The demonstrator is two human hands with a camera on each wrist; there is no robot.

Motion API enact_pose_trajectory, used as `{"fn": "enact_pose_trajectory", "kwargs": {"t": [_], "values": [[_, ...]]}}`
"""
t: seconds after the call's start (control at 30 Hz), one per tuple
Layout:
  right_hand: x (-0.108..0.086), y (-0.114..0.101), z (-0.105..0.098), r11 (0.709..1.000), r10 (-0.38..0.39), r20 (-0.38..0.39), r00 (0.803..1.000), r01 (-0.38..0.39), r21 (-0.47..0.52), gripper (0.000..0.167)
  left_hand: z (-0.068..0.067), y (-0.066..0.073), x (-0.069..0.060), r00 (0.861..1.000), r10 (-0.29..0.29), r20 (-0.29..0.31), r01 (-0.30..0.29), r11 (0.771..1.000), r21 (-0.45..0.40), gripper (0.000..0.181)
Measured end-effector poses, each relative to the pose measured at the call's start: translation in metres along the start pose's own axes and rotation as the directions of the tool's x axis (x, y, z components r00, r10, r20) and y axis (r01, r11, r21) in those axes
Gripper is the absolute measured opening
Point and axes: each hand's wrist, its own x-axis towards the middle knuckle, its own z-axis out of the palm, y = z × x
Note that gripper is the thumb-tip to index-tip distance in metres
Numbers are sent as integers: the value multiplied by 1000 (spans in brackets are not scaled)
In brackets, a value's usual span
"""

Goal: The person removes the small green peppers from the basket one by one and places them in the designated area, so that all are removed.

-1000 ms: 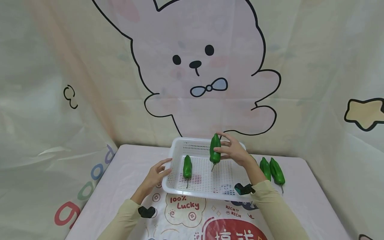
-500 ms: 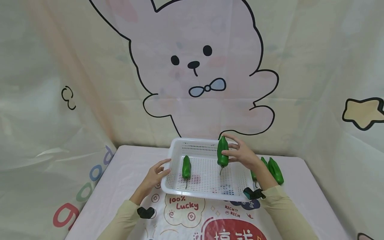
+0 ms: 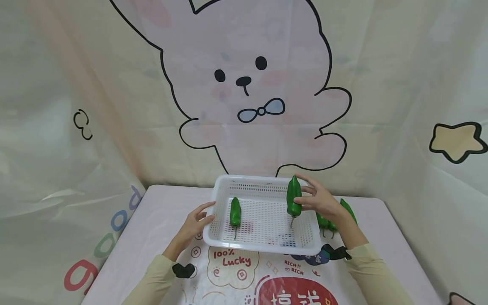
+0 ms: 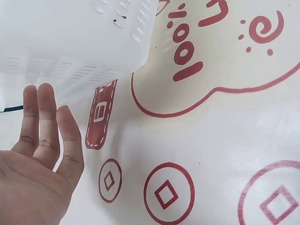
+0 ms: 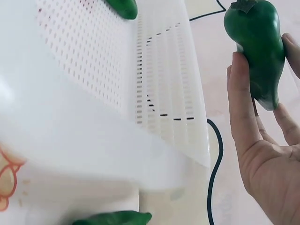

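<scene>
A green pepper, stem down, is held above the right part of a white perforated basket by my right hand. In the right wrist view my thumb and fingers hold this pepper from opposite sides. One more green pepper lies inside the basket on the left. At the basket's left edge rests my left hand. Its fingers look straight in the left wrist view, with tips against the basket wall.
Several green peppers lie on the table right of the basket, among them one pepper beside its wall and another pepper partly behind my right forearm. A printed mat covers the table in front. A cartoon backdrop hangs behind.
My right hand has moved right with the pepper, and slightly lower, across the basket. My left hand stays at the basket's left edge. The pepper in the basket lies as before.
</scene>
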Motion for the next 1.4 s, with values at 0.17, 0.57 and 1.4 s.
{"fn": "enact_pose_trajectory", "kwargs": {"t": [0.17,0.57,1.4], "values": [[-11,0,-12,997,0,-23,1000,-2,-75,90,0,0,0,1000,5,4,-5,1000,-3,55],[-47,11,-42,984,-41,-96,995,24,-174,85,0,0,1,1000,-1,12,1,1000,-4,56],[-97,32,-82,960,-48,-194,980,-8,-280,76,-2,8,-1,1000,-14,18,14,1000,10,54]]}}
